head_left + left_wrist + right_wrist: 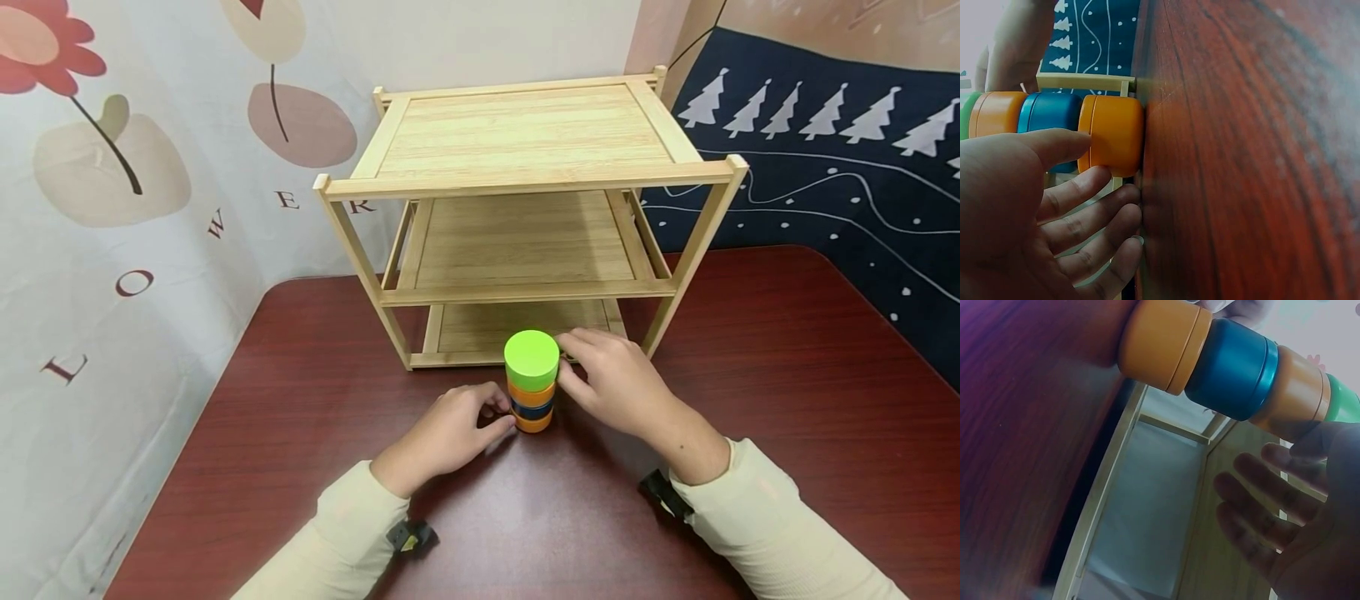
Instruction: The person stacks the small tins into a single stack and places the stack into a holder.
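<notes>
Pale sleeves [337, 533] reach over the tabletop [487, 533]. The left hand [453, 427] has a loose, half-spread grip, its thumb at the lowest orange container [1116, 134]; the right hand [618, 375] has a loose grip too, fingers apart, thumb beside the upper orange container [1291, 394]. Between them a four-part stack [532, 392] stands upright: orange, blue, orange, then green on top, insides hidden. Just behind, a three-tier wooden rack [532, 179] is partly covered by the stack at its bottom shelf. Farthest hang flower-printed [187, 283] and tree-printed cloths [855, 196].
</notes>
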{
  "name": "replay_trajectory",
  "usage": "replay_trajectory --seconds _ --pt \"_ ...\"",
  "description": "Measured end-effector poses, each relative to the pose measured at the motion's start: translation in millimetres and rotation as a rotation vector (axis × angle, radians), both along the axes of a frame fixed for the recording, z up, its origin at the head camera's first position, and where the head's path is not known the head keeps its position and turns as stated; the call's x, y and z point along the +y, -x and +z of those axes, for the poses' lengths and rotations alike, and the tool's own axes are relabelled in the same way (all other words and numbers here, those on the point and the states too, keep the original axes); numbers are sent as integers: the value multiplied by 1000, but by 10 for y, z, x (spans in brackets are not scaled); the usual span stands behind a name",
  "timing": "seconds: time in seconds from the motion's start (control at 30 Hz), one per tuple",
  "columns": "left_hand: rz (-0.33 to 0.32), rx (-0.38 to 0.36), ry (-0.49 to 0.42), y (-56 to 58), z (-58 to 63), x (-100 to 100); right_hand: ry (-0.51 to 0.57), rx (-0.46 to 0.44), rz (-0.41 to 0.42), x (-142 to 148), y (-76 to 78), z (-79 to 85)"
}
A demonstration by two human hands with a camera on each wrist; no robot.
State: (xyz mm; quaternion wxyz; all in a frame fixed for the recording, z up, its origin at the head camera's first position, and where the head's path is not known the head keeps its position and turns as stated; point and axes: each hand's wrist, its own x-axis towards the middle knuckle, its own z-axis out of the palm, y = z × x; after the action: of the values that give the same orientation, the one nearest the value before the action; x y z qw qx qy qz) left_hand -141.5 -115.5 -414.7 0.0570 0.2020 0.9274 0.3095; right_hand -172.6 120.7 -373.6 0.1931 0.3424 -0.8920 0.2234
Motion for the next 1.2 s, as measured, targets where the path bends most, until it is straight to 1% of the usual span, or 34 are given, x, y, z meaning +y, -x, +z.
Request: replay_trajectory --seconds 0.4,0.7,1.03,1.2 --pt "-3 2 -3 3 4 -3 -23 -10 29 5 26 -25" --pt "1 -2 3 -1 5 1 -53 -60 55 11 53 -70" --pt "1 1 -3 -3 6 0 -79 -70 73 6 70 -103" --pt "-1 2 -5 -1 4 -1 -108 -81 69 5 75 -120"
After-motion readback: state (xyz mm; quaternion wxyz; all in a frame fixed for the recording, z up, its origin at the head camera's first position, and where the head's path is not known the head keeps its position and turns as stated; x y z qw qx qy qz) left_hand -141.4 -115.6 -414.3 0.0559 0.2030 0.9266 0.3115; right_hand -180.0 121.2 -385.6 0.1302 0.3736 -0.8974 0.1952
